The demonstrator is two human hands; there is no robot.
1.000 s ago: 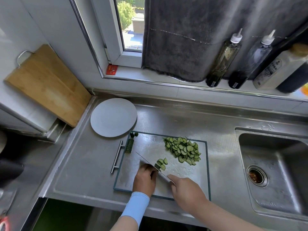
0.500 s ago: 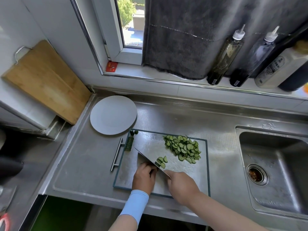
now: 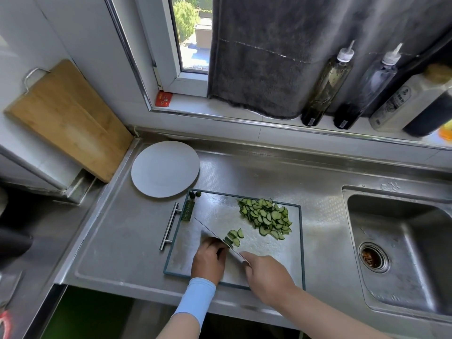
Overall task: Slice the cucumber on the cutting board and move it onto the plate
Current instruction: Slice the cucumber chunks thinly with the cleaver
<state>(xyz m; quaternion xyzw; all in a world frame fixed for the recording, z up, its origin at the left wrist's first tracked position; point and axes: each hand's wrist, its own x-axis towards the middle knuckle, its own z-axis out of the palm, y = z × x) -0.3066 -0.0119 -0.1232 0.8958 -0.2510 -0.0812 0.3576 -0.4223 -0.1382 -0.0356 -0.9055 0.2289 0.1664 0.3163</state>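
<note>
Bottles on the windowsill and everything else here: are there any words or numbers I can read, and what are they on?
Nothing here can be read for sure.
The white bottle: label with dark print, too blurred.
The oil bottle and the dark bottle: small white tags near the base, too small.
The red sticker by the window frame: pale marks, too blurred.
The green label on the cutting board: pale marks, too blurred.
</note>
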